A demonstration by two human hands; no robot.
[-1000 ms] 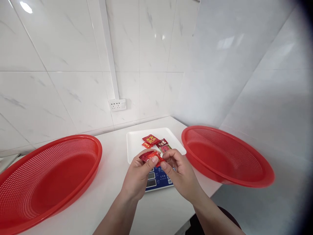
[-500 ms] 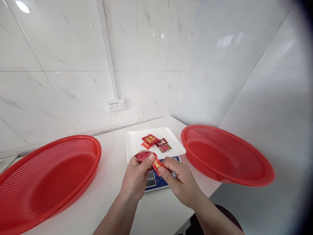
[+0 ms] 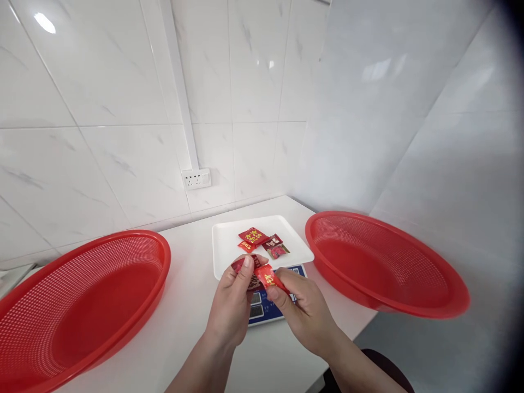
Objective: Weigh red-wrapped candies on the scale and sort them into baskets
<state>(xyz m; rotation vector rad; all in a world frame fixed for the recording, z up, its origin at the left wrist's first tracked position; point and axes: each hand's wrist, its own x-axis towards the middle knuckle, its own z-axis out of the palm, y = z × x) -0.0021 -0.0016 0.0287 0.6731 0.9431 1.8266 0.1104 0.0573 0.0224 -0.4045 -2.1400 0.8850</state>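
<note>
Both my hands are raised in front of a digital scale [image 3: 266, 315], hiding part of its blue panel. My left hand [image 3: 231, 305] pinches dark red snack packets [image 3: 254, 281] between thumb and fingers. In my right hand [image 3: 305, 305] is a bright red packet with yellow lettering [image 3: 268, 276], gripped by its right end, its left end close against the dark packets. Behind them, several small red and dark packets [image 3: 254, 236] lie in a loose pile on the scale's white tray [image 3: 225, 240].
A large red perforated basket [image 3: 159, 267] stands on the left of the white table [image 3: 192, 305]. Another red basket [image 3: 434, 305] is on the right, reaching past the table's edge. A tiled wall with a power socket [image 3: 197, 178] rises behind.
The bright red packet has turned from steep to flatter and shifted slightly right. More of the dark packets now shows by my left thumb. The pile on the tray is unchanged.
</note>
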